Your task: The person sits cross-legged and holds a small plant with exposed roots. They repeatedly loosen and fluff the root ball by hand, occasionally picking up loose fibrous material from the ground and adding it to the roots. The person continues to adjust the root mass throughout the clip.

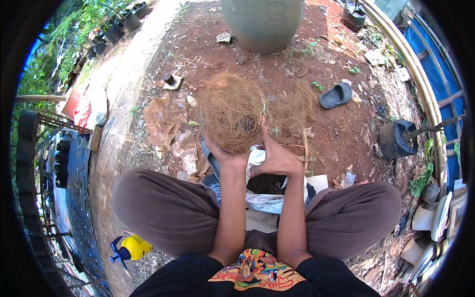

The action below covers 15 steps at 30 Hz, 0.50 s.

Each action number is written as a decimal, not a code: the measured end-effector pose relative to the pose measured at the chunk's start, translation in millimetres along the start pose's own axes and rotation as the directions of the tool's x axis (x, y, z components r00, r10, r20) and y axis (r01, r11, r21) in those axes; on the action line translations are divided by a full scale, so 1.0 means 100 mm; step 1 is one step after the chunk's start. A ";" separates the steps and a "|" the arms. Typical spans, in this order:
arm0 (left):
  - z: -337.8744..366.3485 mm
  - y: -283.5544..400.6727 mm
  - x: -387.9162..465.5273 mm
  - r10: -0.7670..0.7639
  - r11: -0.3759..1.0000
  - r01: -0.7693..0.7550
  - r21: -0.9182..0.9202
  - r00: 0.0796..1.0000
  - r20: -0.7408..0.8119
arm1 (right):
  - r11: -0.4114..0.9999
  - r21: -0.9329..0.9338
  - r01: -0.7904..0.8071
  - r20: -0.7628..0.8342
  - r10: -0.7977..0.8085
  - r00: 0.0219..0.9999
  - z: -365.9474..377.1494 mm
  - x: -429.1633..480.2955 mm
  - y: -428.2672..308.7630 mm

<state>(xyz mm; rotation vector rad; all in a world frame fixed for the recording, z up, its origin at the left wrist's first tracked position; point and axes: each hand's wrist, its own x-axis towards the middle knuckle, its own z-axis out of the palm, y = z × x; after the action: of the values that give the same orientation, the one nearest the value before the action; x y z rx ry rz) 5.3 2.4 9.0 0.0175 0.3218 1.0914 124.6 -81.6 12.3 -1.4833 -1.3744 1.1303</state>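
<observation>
A loose, round clump of brown plant fibre point(230, 107) is raised in front of me between both hands. My left hand point(232, 156) supports its lower left side from beneath. Along its right edge run the fingers of my right hand point(280, 156), their tips partly lost in the strands. The right thumb points down beside the white rim of an open sack point(263, 202), which stands between my legs with dark material inside; whether the thumb touches the rim I cannot tell. More loose fibre point(297, 105) lies on the reddish soil just right of the clump.
A large greenish barrel point(263, 26) stands ahead. Crumpled brown paper point(165, 117) lies left, a grey clog point(336, 95) right. A black grow bag point(397, 139) holds a stem at far right. A yellow pump sprayer point(135, 248) rests near my left knee.
</observation>
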 end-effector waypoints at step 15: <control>0.23 -0.32 -0.20 -0.012 0.992 0.012 0.125 1.000 0.005 | 0.783 0.108 0.613 -0.820 -0.279 0.500 0.30 0.26 -0.12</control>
<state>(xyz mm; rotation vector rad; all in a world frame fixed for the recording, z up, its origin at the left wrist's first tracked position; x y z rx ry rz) 30.3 -26.6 30.1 0.1301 0.3846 1.0578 92.4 -55.0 13.0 -0.9900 -0.7613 0.2765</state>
